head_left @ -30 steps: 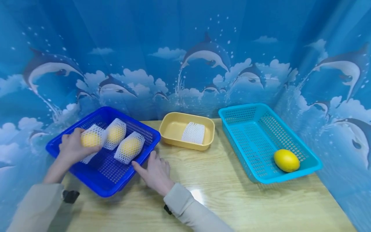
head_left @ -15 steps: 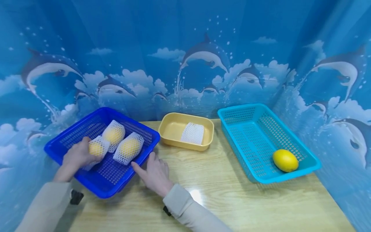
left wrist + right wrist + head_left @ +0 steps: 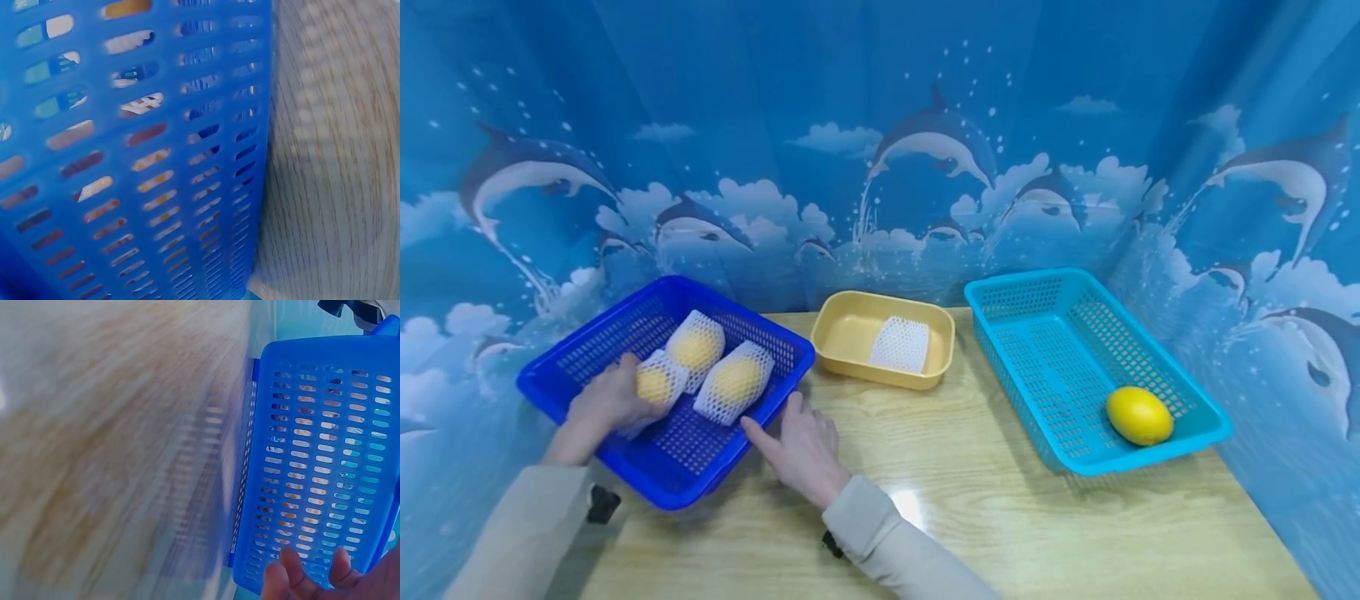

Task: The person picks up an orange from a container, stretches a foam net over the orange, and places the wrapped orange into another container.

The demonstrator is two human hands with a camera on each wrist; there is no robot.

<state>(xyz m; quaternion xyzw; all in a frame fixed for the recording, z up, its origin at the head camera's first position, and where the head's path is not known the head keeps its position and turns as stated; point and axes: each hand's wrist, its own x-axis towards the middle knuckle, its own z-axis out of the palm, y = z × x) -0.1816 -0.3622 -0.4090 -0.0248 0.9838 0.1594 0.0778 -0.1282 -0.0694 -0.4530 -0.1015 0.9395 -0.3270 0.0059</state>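
In the head view my left hand [image 3: 606, 404] reaches into the blue basket [image 3: 662, 496] and holds a yellow fruit in a white foam net [image 3: 655, 383], low in the basket. Thumb and fingers lie around its near side and hide part of it. Two more netted yellow fruits, one behind [image 3: 696, 346] and one to the right [image 3: 735, 383], lie close by. At the basket's right side my right hand [image 3: 805, 450] touches the rim and outer wall. Its fingers [image 3: 294, 575] are loosely bent beside the slotted wall in the right wrist view. The left wrist view shows mostly blue basket wall [image 3: 169, 137].
A small yellow tray [image 3: 842, 354] with a white foam net [image 3: 900, 344] stands at the back middle. To the right is a turquoise basket [image 3: 1022, 367] with one bare yellow fruit [image 3: 1139, 416]. Behind the wooden table [image 3: 1000, 533] hangs a dolphin-print curtain [image 3: 880, 125].
My left hand has moved right and slightly down with the netted fruit, setting it close beside the other two. My right hand stays at the blue basket's rim.
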